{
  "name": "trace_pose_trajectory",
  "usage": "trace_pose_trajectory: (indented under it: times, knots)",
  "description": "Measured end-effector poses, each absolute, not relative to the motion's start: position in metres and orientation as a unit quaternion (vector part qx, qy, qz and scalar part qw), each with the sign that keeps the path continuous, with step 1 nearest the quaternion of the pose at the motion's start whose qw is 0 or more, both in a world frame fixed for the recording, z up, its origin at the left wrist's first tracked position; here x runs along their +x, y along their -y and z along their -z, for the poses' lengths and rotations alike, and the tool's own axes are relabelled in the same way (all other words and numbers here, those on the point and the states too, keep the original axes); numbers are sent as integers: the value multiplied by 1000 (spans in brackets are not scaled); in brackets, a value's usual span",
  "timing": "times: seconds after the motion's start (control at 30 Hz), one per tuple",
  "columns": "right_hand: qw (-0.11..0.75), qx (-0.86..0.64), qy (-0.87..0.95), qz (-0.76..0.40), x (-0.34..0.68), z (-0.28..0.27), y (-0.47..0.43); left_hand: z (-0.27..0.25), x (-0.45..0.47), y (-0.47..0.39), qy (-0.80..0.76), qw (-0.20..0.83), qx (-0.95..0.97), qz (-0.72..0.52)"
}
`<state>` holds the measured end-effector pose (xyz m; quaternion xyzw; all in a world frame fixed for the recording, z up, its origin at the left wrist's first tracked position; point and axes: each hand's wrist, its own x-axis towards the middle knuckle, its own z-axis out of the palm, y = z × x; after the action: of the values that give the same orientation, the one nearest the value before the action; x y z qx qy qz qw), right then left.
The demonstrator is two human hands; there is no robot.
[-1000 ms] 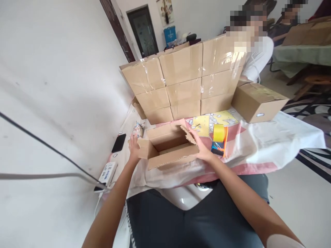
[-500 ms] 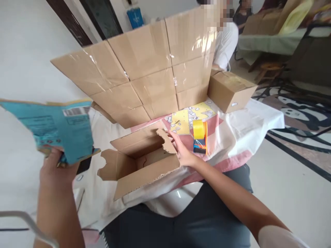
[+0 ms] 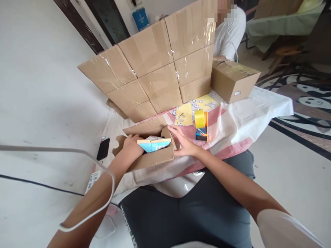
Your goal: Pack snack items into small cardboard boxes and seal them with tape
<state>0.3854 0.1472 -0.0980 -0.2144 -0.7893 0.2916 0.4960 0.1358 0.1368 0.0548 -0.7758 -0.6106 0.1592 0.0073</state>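
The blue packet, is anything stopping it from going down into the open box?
Nothing visible blocks it. The blue packet sits partly inside the open cardboard box, left hand on it, right hand holding the flap aside.

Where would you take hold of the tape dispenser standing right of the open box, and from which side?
Grip the tape dispenser by its orange-and-blue frame below the yellow roll, coming from above and from the right. It stands upright on the tablecloth with that side free; the right hand and the box crowd its left.
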Motion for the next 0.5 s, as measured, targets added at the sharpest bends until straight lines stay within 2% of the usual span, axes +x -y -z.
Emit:
trace_pose_trajectory:
  times: [0.1, 0.23, 0.27, 0.4, 0.5]
  knots:
    - [486, -228, 791, -295, 388, 96, -147, -63, 137, -122, 599, 35, -794, -100]
    - [484, -224, 791, -300, 390, 97, -150, -79, 158, -117, 451, -88, -888, 11]
    - [485, -224, 790, -302, 390, 97, -151, -82, 163, -120, 438, -101, -893, 6]
    - [484, -249, 780, -309, 389, 99, -150, -83, 175, -135, 529, -37, -847, -33]
    - [480, -239, 788, -302, 386, 98, -147, -60, 192, -147, 546, -86, -833, -33]
